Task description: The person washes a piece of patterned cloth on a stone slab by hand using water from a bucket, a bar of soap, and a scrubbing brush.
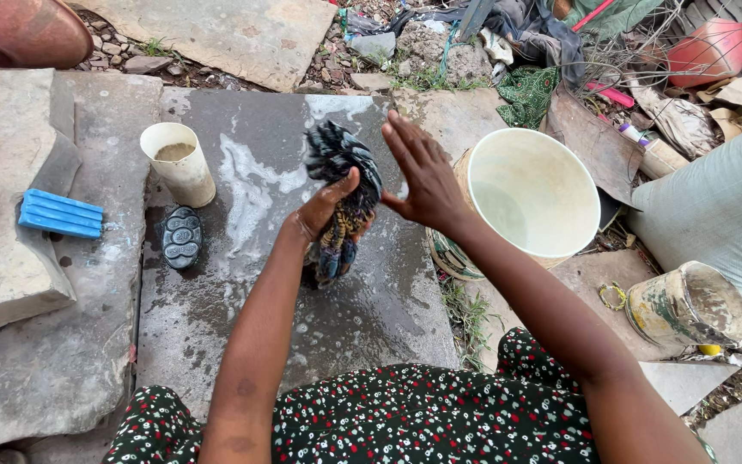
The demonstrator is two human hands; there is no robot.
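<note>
My left hand (324,210) grips a wet, dark patterned cloth (343,196) bunched upright over a wet, soapy stone slab (251,283). My right hand (421,176) is held flat beside the cloth on its right, fingers spread and pointing away, holding nothing. A white bucket (532,193) with a little water in it stands just right of my right hand.
A white cup of brownish powder (179,161) and a dark scrubbing brush (181,237) sit on the slab's left. A blue ridged soap bar (60,214) lies on a raised stone at left. A paint-stained can (689,302), a grey sack and rubbish lie at right.
</note>
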